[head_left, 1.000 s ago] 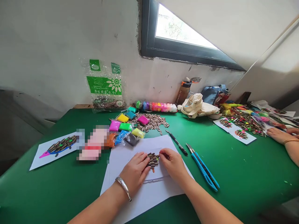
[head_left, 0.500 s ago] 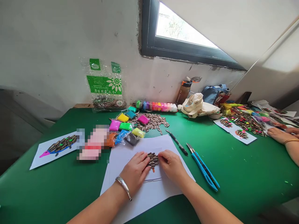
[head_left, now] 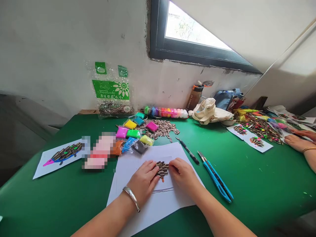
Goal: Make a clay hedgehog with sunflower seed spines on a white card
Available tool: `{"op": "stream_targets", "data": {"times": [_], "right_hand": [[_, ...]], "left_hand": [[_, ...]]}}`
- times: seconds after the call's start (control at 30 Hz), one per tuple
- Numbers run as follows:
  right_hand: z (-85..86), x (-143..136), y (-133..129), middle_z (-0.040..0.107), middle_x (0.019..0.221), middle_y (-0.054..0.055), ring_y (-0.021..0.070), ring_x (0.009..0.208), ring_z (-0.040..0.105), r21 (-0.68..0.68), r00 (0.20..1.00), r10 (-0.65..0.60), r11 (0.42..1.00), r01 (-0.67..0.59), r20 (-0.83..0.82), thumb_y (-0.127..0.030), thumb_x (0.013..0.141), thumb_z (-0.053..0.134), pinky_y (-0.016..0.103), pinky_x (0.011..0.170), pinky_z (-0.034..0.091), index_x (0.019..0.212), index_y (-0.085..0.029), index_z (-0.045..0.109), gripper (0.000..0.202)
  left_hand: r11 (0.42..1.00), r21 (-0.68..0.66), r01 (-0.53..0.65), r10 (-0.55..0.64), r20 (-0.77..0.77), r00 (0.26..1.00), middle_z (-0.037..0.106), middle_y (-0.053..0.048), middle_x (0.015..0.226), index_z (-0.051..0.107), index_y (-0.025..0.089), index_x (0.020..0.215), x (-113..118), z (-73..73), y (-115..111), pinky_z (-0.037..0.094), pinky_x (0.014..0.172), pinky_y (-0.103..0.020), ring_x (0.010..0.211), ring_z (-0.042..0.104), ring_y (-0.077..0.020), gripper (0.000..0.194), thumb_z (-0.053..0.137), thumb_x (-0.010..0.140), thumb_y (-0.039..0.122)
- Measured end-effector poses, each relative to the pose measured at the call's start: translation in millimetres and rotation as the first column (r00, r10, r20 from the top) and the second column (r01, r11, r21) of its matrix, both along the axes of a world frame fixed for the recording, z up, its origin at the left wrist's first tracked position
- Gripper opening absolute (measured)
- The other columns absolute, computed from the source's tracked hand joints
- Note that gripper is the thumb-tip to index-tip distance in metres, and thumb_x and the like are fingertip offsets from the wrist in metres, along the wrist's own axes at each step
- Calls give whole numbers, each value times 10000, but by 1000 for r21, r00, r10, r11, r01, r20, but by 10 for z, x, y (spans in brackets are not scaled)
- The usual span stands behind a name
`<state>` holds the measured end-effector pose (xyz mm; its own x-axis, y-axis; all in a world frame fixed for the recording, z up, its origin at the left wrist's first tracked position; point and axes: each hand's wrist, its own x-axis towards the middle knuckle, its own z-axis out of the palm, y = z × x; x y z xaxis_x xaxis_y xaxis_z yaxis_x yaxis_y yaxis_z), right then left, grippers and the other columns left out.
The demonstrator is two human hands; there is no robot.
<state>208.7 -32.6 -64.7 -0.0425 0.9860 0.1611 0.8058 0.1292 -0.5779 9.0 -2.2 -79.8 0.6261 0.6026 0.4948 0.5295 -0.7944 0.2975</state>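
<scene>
My left hand (head_left: pixel 144 179) lies with its fingers stretched out over a small white card (head_left: pixel 163 188), its fingertips touching the left side of a cluster of striped sunflower seeds (head_left: pixel 162 168). A small orange-brown piece (head_left: pixel 162 180) sticks out below the cluster. At the cluster's right edge, my right hand (head_left: pixel 184 176) is closed in a pinch; what its fingertips hold is hidden. Under the card are larger white sheets (head_left: pixel 138 217). To the right lie a black pen (head_left: pixel 188 151) and a blue utility knife (head_left: pixel 216 177) with its blade out.
Bagged coloured clay (head_left: pixel 133 133) and a pile of loose seeds (head_left: pixel 164 128) lie behind the sheets. A finished seed hedgehog card (head_left: pixel 65 154) is at left. Along the wall stand a seed bag (head_left: pixel 111 90) and a bottle (head_left: pixel 195 97). Another person's hands (head_left: pixel 297 142) are at far right.
Both hands keep nearly the same place and pose at the seed cluster. The view has shifted very slightly. At far right the other person's hands have moved a little.
</scene>
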Motion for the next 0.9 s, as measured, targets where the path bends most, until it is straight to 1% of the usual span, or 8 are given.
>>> {"op": "stream_targets", "data": {"times": [0.23, 0.33, 0.43, 0.53, 0.63, 0.7, 0.8, 0.9], "right_hand": [[5, -30, -3, 562, 773, 29, 151, 739, 505, 5, 998, 41, 999, -41, 47, -131, 856, 466, 248, 676, 376, 781, -185, 587, 153], [3, -12, -9, 560, 782, 34, 153, 737, 500, 11, 999, 34, 999, -34, 42, -136, 865, 440, 251, 672, 375, 774, -182, 563, 159], [-1, 29, -8, 563, 760, 22, 146, 702, 489, -6, 999, 32, 999, -32, 6, -137, 857, 430, 245, 642, 365, 774, -185, 548, 152], [-7, 64, 2, 579, 736, 0, 135, 682, 494, -42, 996, 46, 998, -49, -80, -147, 850, 429, 234, 630, 363, 784, -197, 565, 159], [-16, 72, 16, 580, 699, -22, 124, 647, 496, -77, 985, 4, 997, -18, -170, -186, 844, 453, 223, 613, 364, 839, -210, 581, 131], [-22, 67, 25, 570, 672, -30, 120, 627, 490, -86, 979, -24, 996, 6, -202, -210, 840, 466, 218, 598, 360, 818, -210, 583, 119], [-25, 59, 35, 582, 683, -26, 120, 644, 500, -74, 978, -34, 997, 19, -205, -225, 843, 463, 217, 607, 360, 763, -206, 587, 149], [-16, 50, 41, 595, 689, -21, 124, 652, 509, -71, 986, -28, 997, 16, -166, -215, 848, 444, 220, 609, 352, 754, -206, 587, 171]], "left_hand": [[1000, 3, 13, -13, -13, 1000, 658, -111, 1136, 635, 132, 1101, 4, 22, 4, 506, 941, -469, 1094, 591, -274, 285, 473, 884, 221], [1000, 5, 9, -9, -14, 1000, 657, -106, 1139, 635, 141, 1101, -3, 16, 7, 506, 945, -459, 1100, 588, -269, 284, 474, 887, 233], [1000, 11, 3, -3, -21, 1000, 655, -103, 1145, 633, 141, 1105, -8, 2, 7, 506, 946, -457, 1105, 584, -272, 287, 475, 889, 243], [1000, 18, 0, 0, -30, 1000, 653, -106, 1148, 631, 133, 1108, -8, -5, 5, 506, 945, -456, 1100, 587, -273, 292, 477, 889, 249], [1000, 23, -4, 5, -35, 999, 652, -110, 1150, 632, 129, 1108, -6, -1, 5, 509, 941, -459, 1097, 590, -275, 294, 476, 888, 245], [1000, 18, -1, 2, -37, 999, 650, -108, 1155, 630, 133, 1114, -5, 1, 6, 509, 941, -460, 1100, 588, -275, 296, 481, 886, 248], [1000, 10, -4, 4, -32, 999, 650, -110, 1155, 632, 135, 1113, -9, -5, 6, 513, 935, -459, 1105, 585, -276, 295, 488, 882, 250], [1000, 12, -6, 7, -27, 1000, 652, -115, 1150, 637, 128, 1104, -10, -15, 8, 521, 925, -458, 1108, 583, -282, 290, 489, 877, 232]]}}
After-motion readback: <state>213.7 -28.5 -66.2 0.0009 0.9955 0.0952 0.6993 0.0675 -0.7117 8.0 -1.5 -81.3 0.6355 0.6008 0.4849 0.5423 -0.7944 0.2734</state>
